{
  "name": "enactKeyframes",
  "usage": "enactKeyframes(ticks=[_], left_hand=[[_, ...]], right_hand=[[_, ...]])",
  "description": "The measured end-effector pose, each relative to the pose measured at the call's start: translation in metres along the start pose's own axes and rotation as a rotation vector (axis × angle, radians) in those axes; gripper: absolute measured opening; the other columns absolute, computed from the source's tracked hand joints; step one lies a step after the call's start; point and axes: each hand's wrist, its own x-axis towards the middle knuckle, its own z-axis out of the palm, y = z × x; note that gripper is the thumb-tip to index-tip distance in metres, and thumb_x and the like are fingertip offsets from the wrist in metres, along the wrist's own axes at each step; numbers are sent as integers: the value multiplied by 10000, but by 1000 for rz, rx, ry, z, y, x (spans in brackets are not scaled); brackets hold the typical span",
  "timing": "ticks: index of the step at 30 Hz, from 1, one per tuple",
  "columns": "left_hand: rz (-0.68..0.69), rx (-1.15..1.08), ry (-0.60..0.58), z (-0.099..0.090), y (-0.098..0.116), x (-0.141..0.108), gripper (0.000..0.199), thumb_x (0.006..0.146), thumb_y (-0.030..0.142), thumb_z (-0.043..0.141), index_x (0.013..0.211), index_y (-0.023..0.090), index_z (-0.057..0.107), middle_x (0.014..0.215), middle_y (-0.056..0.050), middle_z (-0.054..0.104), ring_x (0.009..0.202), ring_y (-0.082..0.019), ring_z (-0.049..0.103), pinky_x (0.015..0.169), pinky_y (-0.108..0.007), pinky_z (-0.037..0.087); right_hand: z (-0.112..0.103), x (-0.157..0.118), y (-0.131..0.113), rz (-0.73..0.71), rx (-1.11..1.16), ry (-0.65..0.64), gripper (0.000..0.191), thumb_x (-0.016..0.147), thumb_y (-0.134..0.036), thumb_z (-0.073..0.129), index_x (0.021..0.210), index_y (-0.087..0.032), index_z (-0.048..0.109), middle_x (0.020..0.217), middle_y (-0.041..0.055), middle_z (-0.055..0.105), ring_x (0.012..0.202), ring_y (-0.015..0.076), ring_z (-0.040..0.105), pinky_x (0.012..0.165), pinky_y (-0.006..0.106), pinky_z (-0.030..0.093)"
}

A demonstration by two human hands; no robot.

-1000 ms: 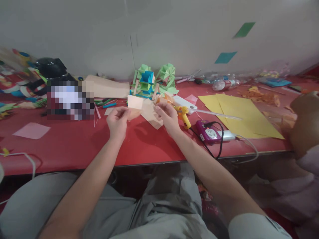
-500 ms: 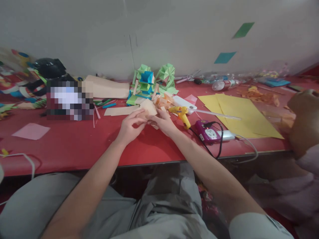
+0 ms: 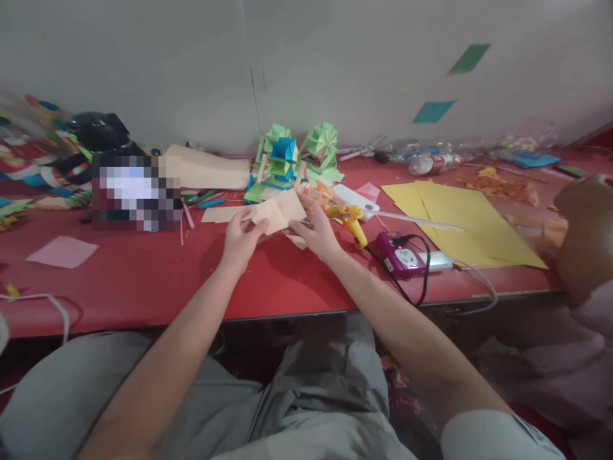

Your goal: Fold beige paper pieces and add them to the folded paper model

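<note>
A pale cream sheet of paper (image 3: 278,211), creased and partly unfolded, is held between my two hands above the red table (image 3: 292,281). My left hand (image 3: 242,239) grips its left edge, thumb on top. On its right side, my right hand (image 3: 316,231) holds the paper between thumb and fingers. Just behind stand folded green and blue paper pieces (image 3: 282,156). A yellow glue gun (image 3: 352,223) lies right of my right hand, near crumpled peach paper (image 3: 317,191).
A purple power socket (image 3: 401,254) with cables sits at the front right, before yellow sheets (image 3: 464,223). Plastic bottles (image 3: 428,163) lie at the back right. Pens (image 3: 211,203) and a pink square (image 3: 63,252) are on the left. Another person's arm (image 3: 587,236) shows at the right edge.
The cream paper has opened out into a wider creased sheet. My left hand has shifted slightly left, away from my right hand.
</note>
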Motion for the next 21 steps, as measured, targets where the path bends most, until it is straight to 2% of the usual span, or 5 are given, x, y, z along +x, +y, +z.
enactKeyframes(ticks=[3, 6, 12, 15, 21], left_hand=[[-71, -66, -65, 2, 6, -2, 512, 695, 215, 791, 1156, 131, 585, 1030, -138, 720, 835, -237, 726, 692, -342, 619], [-47, -40, -5, 1, 7, -2, 485, 659, 191, 805, 1098, 126, 609, 908, -99, 733, 709, -185, 706, 587, -271, 594], [4, 19, -50, -2, 1, 0, 319, 682, 287, 774, 936, 127, 666, 805, -57, 715, 729, -195, 697, 630, -316, 616], [-5, 25, -79, 0, 1, -2, 275, 686, 264, 738, 917, 133, 665, 805, -46, 714, 767, -202, 706, 684, -343, 631], [-32, -7, -96, 5, -1, -4, 334, 684, 161, 690, 1009, 137, 618, 819, -48, 727, 773, -210, 727, 774, -400, 637]], right_hand=[[1, 0, 2, -16, -32, -10, 615, 725, -369, 738, 1253, -286, 434, 1147, 52, 626, 799, 163, 676, 807, 408, 622], [2, 0, 3, -9, -107, 12, 435, 734, -447, 729, 1050, -243, 509, 1011, 34, 626, 769, 159, 665, 780, 385, 611], [-1, -2, -1, -160, -519, -43, 313, 870, -476, 596, 732, -199, 552, 733, 18, 545, 743, 161, 553, 700, 310, 525], [-2, -3, -1, -258, -652, -67, 302, 899, -449, 571, 739, -194, 586, 778, 43, 562, 781, 172, 539, 662, 286, 500], [-4, -2, 6, -367, -690, -67, 311, 880, -444, 625, 1012, -172, 700, 912, 84, 583, 803, 186, 567, 646, 300, 522]])
